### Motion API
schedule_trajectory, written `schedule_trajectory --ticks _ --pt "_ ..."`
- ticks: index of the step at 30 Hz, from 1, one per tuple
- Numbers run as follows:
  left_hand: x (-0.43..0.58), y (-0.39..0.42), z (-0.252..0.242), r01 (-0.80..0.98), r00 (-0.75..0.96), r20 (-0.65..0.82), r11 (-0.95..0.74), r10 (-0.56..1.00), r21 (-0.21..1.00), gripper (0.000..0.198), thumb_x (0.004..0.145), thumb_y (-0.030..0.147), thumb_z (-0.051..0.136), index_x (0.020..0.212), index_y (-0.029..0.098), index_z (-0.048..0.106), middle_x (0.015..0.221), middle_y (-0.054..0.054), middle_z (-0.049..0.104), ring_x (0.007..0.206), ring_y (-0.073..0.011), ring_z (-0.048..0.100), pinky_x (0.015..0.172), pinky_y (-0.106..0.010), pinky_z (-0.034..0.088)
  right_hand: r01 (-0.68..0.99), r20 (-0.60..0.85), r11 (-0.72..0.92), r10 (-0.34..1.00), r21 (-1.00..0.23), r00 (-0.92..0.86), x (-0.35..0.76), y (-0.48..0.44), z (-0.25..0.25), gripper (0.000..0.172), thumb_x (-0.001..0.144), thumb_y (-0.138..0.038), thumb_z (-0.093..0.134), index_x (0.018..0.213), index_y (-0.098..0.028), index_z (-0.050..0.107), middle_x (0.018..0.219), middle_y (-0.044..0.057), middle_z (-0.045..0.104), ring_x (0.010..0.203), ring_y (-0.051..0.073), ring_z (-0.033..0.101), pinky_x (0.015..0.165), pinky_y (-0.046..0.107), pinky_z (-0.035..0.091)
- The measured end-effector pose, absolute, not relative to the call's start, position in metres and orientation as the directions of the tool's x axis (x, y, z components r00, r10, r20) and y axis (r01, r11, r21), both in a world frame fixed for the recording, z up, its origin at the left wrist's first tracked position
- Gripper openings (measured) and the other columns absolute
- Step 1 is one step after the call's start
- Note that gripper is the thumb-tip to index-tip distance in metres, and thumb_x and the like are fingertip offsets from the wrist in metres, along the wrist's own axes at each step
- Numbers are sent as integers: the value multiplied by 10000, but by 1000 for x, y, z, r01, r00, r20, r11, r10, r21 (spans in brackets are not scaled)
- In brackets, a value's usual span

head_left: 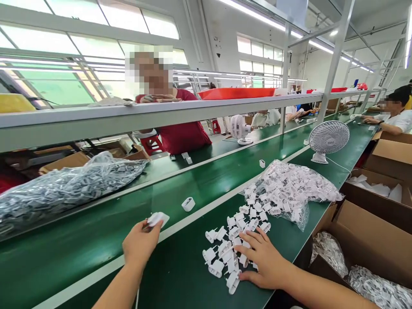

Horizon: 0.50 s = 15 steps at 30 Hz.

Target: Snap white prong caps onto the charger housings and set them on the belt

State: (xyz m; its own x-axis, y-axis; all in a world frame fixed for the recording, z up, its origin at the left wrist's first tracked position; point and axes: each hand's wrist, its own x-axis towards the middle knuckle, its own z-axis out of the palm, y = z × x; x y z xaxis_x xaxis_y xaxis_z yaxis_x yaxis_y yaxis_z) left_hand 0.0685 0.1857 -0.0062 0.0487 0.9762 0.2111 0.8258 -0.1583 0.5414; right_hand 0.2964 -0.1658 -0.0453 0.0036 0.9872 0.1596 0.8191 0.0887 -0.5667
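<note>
- Two bare hands at a green bench: the left hand pinches a white piece beside the near white strip; the right hand, fingers spread and unclenched, rests at the right side of the loose plug parts.
- Possible spill: a wide rightward sweep of the right hand could carry loose plug parts over the bench's edge, toward the open carton.
- Possible slump: the clear bag, just beyond the pile, could shed more parts if its near side were tugged.
- Possible knock: the white housing, lying farther off and to the right of the left hand, could be struck by a careless reach.
- Obscured: fingers hide much of the held piece, leaving its form uncertain; whatever lies under the right palm cannot be told.
- Cut off: both forearms, by the frame; likewise the far-left bag, its contents blurred by creased plastic.
</note>
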Motion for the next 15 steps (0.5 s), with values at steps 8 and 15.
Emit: schedule_trajectory --ticks 8,15 --pt "82 207 -11 794 -26 80 -28 996 607 644 913 374 576 1431 -9 547 1380 -274 634 1300 -458 603 1035 -492 514 808 207 94 978 -581 35 296 -166 -48 668 969 -610 637 1559 -361 446 1672 88 394 1557 293 332 1304 626 92" --pt "82 188 0 743 -103 186 -48 977 668 928 925 411 620 1551 -158 238 1604 -368 340 1561 -428 289 1245 -493 342 783 189 84 981 -616 43 295 -165 -47 692 949 -637 654 1558 -384 444 1679 51 384 1556 285 330 1307 632 64"
